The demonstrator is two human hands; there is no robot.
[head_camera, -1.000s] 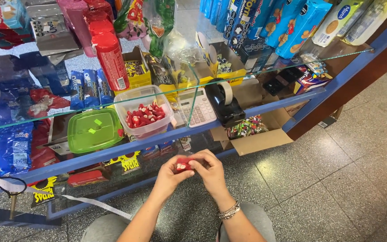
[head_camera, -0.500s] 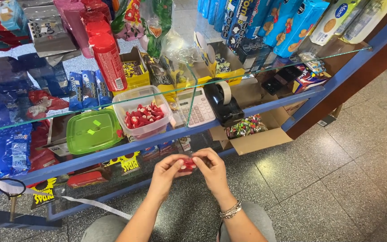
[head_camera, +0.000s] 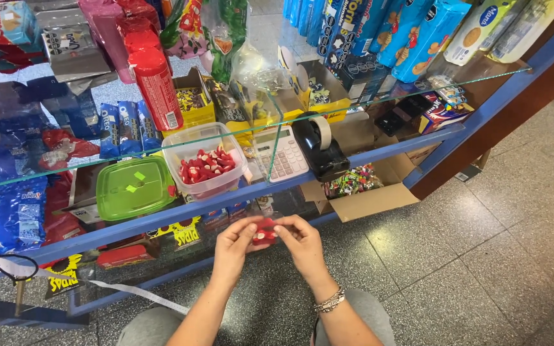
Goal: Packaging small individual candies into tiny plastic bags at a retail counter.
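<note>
1. Below the front edge of the counter [head_camera: 354,157], both hands are meeting over the grey tiled floor [head_camera: 482,256], just in front of the blue lower rail.
2. Left hand [head_camera: 233,247]: fingers curling in narrow, thumb and fingertips pinching the left side of a small red-and-white wrapped candy [head_camera: 265,234]. Palm facing down and inward.
3. Right hand [head_camera: 302,242]: thumb and forefinger closing tight on the right side of the same candy. A beaded bracelet [head_camera: 329,300] is sitting on that wrist.
4. Candy is being held between the two hands, off any surface, touching fingertips on both sides; only part of it is showing between the fingers.
5. On the counter's glass top, near the front edge and above the hands, a clear plastic tub [head_camera: 205,168] is standing open, holding more red-and-white candies.
6. A green lidded box [head_camera: 134,188] is lying just beside the tub on its left.
7. A white calculator [head_camera: 279,154] is resting to the tub's right, and a black tape dispenser [head_camera: 318,148] is standing just beside the calculator.
8. An open cardboard box [head_camera: 370,189] is sitting under the counter's right end, with small wrapped sweets inside.
9. Blue biscuit packets [head_camera: 405,32] are leaning along the counter's far right corner.
</note>
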